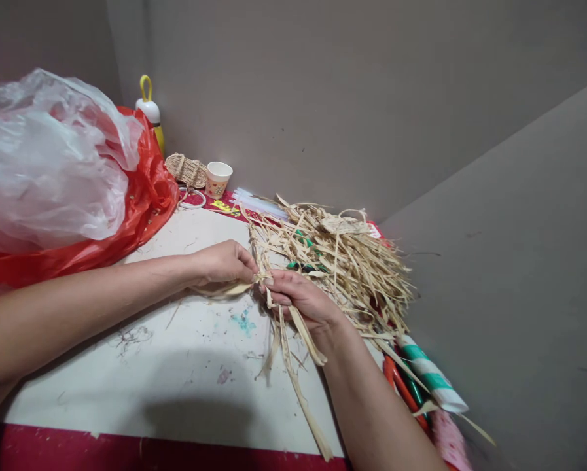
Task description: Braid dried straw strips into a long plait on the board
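Observation:
Dry, pale straw-like strips (300, 392) are gathered between my two hands over the white board. My left hand (227, 263) pinches the strips at their joined spot, with one flat strip trailing back beneath the wrist. Right beside it, my right hand (300, 297) is closed round the same strips, and several loose ends hang from it toward the front edge. The strips seem knotted or plaited where the fingertips meet, but the fingers cover most of that. A narrow band of strips runs from there up toward the large pile of dry strips (366, 275).
A white plastic bag (52, 157) lies in a red bag (158, 176) at left. Along the wall stand a yellow-and-white bottle (148, 108), a woven straw piece (186, 171) and a paper cup (218, 180). A green-and-white roll (433, 374) and red-handled scissors (405, 392) lie at right.

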A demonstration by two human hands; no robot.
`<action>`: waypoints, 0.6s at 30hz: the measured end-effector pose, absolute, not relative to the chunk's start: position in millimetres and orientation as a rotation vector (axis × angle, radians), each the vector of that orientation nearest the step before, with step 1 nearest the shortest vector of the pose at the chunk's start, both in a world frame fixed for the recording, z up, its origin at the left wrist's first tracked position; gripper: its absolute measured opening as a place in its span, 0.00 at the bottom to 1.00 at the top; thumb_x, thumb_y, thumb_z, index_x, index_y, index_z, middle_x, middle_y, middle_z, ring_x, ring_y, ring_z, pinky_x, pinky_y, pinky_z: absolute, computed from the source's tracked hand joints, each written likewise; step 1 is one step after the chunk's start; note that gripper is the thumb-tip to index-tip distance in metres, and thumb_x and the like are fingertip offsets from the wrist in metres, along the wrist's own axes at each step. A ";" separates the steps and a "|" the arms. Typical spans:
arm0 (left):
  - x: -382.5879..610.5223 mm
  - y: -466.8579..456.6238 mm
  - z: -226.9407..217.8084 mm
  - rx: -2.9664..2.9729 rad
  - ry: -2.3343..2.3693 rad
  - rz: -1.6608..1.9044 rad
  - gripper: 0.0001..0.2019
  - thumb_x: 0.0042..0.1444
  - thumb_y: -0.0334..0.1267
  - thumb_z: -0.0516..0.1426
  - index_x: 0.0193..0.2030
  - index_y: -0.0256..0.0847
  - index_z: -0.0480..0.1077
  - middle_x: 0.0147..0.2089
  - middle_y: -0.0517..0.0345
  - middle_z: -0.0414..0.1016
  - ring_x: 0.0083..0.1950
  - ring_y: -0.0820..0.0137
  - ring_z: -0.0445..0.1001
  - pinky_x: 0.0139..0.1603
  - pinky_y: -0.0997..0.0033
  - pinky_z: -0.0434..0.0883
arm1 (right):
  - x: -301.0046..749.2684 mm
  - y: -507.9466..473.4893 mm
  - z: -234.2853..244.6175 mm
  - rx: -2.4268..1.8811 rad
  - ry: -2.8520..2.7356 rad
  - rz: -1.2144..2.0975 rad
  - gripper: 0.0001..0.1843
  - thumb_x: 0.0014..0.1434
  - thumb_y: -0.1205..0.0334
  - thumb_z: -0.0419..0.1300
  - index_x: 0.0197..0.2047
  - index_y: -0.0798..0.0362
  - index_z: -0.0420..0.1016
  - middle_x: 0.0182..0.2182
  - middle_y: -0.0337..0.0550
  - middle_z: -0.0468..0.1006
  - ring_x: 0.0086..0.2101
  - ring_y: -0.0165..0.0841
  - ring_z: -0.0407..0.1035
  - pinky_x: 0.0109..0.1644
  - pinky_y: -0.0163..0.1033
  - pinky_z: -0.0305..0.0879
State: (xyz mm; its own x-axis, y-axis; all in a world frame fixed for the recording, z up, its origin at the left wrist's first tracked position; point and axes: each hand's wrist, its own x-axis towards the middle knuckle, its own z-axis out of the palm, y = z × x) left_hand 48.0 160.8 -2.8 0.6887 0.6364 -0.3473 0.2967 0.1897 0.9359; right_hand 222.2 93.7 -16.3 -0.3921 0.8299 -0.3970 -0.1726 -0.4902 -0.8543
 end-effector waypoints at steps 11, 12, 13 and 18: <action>53.1 155.5 -1.4 1.336 0.898 0.243 0.01 0.47 0.28 0.55 0.27 0.35 0.67 0.14 0.61 0.69 0.16 0.77 0.66 0.19 0.79 0.65 | 222.0 94.5 -16.2 -1.122 -1.016 1.931 0.10 0.52 0.59 0.63 0.28 0.57 0.68 0.12 0.25 0.52 0.12 0.19 0.42 0.13 0.26 0.40; 53.2 155.2 -2.2 1.364 0.899 0.251 0.01 0.48 0.29 0.55 0.27 0.35 0.67 0.14 0.61 0.68 0.15 0.77 0.65 0.18 0.80 0.64 | 221.8 94.4 -16.3 -1.133 -1.020 1.926 0.11 0.52 0.59 0.63 0.28 0.57 0.68 0.12 0.26 0.52 0.12 0.19 0.42 0.14 0.26 0.41; 53.3 154.7 -3.1 1.391 0.901 0.261 0.01 0.48 0.29 0.55 0.27 0.35 0.67 0.13 0.61 0.68 0.14 0.78 0.64 0.17 0.80 0.63 | 221.6 94.3 -16.7 -1.144 -1.027 1.919 0.11 0.51 0.59 0.64 0.28 0.57 0.68 0.12 0.26 0.53 0.12 0.19 0.42 0.14 0.26 0.41; 55.8 150.6 -5.4 1.344 0.937 0.290 0.03 0.47 0.26 0.54 0.29 0.36 0.64 0.13 0.61 0.68 0.15 0.76 0.66 0.18 0.79 0.64 | 220.3 93.8 -19.5 -1.182 -1.059 1.889 0.11 0.51 0.58 0.64 0.29 0.58 0.69 0.12 0.26 0.53 0.13 0.19 0.43 0.14 0.26 0.41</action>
